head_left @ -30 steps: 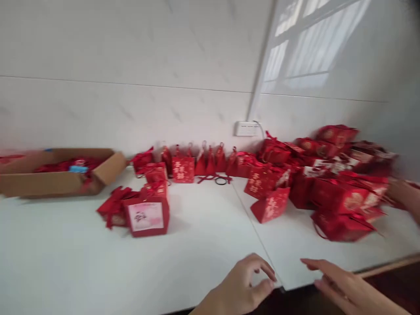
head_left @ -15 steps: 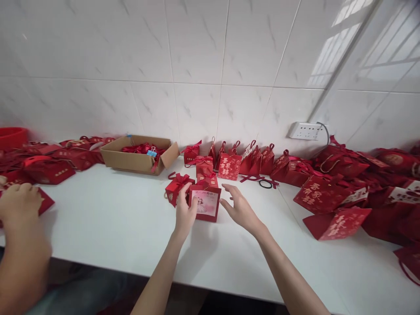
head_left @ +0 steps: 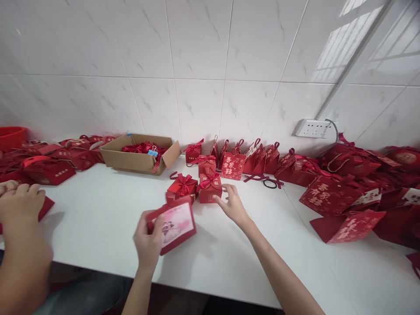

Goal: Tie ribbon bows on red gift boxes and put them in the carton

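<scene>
My left hand (head_left: 148, 240) grips a red gift box with a pink picture label (head_left: 173, 224), tilted and lifted just above the white table (head_left: 98, 218). My right hand (head_left: 231, 204) reaches forward with fingers spread, its fingertips touching a small red box with a ribbon bow (head_left: 210, 187). A second bowed box (head_left: 182, 187) stands just left of that one, and another (head_left: 206, 164) sits behind them.
Another person's hand (head_left: 19, 205) rests on flat red card at the left edge. An open cardboard box (head_left: 139, 154) holds red ribbons. Red gift bags (head_left: 341, 188) crowd the right side and the tiled back wall; a black hair tie (head_left: 270, 184) lies nearby.
My left hand has taken the labelled box and drawn it toward me, away from the cluster. My right hand moved forward onto the bowed box that stood behind it.
</scene>
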Tool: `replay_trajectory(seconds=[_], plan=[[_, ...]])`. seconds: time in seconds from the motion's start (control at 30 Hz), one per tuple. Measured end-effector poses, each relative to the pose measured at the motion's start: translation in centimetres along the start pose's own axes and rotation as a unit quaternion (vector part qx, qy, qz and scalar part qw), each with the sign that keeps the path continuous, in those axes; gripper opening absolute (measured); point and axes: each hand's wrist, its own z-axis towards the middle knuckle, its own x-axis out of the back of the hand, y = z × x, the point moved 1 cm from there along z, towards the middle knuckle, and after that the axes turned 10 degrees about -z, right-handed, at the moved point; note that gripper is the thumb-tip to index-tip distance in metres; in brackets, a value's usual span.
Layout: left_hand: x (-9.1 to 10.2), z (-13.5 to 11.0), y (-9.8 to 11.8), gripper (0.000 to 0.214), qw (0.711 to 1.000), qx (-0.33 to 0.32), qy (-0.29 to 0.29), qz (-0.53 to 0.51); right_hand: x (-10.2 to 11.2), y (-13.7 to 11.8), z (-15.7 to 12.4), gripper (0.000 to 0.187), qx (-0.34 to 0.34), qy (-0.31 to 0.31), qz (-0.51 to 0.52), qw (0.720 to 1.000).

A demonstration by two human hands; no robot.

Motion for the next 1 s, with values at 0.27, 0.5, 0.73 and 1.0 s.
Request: replay_trajectory(seconds=[0.27, 0.5, 0.73, 1.0], plan=[[3.4, 1.4, -2.4, 0.027, 0.988, -0.032, 0.114, 0.103, -5.0, -2.7, 3.9, 0.080, -0.121, 0.064, -0.219, 0.966], [0.7, -1.6, -0.6, 0.029, 0.942, -0.310, 0.113, 0.062, -1.0, -0.3, 1.9, 0.085, -0.024, -0.011, -0.182, 0.983], [-6.0, -5.2, 0.4, 0.029, 0.962, 0.043, -0.268, -0.030, 8.5, 2.6, -7.3, 0.096, 0.121, -0.297, -0.030, 0.947], [-9.4, -9.0, 1.9, 0.031, 0.897, 0.164, -0.402, -0.080, 11.7, 4.8, -15.0, 0.031, -0.120, -0.022, 0.027, 0.992]])
